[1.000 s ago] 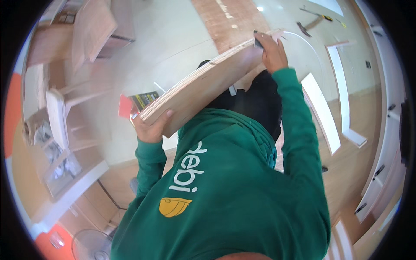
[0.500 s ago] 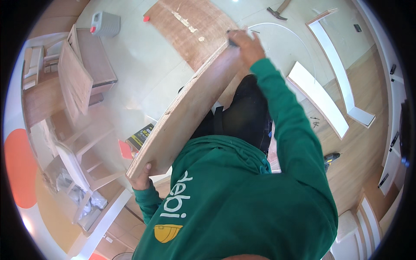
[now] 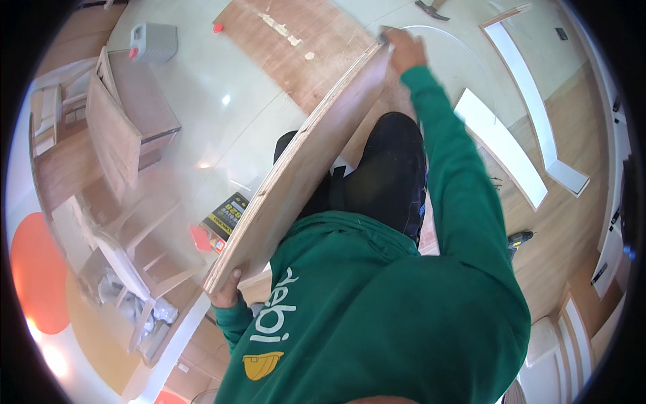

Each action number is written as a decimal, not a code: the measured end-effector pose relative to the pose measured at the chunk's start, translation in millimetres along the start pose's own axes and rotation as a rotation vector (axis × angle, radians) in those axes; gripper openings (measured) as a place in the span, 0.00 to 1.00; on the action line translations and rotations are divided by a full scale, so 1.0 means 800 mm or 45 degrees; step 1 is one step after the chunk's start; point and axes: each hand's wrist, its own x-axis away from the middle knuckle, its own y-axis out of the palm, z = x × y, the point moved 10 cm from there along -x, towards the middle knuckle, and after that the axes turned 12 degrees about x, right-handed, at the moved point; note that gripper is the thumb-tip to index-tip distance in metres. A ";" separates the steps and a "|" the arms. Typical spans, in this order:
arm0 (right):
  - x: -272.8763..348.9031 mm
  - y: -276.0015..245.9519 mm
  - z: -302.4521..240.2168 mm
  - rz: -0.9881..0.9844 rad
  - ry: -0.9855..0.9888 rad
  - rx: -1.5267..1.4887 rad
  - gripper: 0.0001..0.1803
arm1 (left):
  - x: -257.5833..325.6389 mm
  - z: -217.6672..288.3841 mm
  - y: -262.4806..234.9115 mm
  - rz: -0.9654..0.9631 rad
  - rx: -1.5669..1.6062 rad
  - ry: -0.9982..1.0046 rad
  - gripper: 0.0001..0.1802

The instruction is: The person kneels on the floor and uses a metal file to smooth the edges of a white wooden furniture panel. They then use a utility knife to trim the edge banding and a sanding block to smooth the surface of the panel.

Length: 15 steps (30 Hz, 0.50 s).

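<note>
I hold a long plywood board [image 3: 303,168] on edge in front of my body, slanting from lower left to upper right. My left hand [image 3: 225,294] grips its near lower end from beneath. My right hand [image 3: 404,48], arm stretched out in a green sleeve, grips the far upper end. Below the board lies a larger brown plywood sheet [image 3: 303,47] flat on the pale floor. My dark trousers [image 3: 383,175] show between the board and my right arm.
White curved panels [image 3: 501,145] lie on the floor at right, a hammer [image 3: 431,8] at the top. Wooden furniture parts [image 3: 114,135] stand at left, with a grey box [image 3: 155,42] beyond them. A black-and-yellow package [image 3: 227,214] and a red object [image 3: 200,239] lie beside the board.
The board has swung from nearly level to a steep slant. My right hand went up and away with the far end; my left hand dropped with the near end.
</note>
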 end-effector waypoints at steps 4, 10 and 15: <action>0.031 0.015 0.071 -0.184 0.177 -0.097 0.25 | 0.006 -0.014 -0.017 0.002 0.076 0.010 0.28; 0.282 -0.016 0.183 -0.088 0.486 0.116 0.22 | -0.016 -0.020 -0.013 0.029 0.284 0.055 0.28; 0.455 -0.060 0.210 0.029 0.883 -0.022 0.21 | -0.016 -0.014 0.004 0.008 0.279 0.072 0.31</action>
